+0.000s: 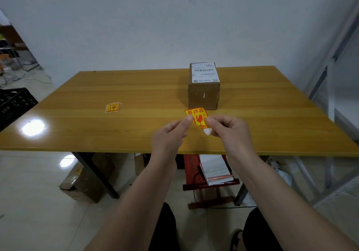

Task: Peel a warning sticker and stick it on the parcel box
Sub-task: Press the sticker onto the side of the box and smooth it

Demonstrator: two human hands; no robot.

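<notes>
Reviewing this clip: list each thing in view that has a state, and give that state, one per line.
warning sticker: held up above the table, a white backing corner showing at its lower right.
left hand: pinching the sticker's left edge.
right hand: pinching the sticker's right edge, at the white corner.
parcel box: closed, upright on the table, shipping label on top, no warning sticker visible.
spare stickers: small fanned stack lying flat on the table.
</notes>
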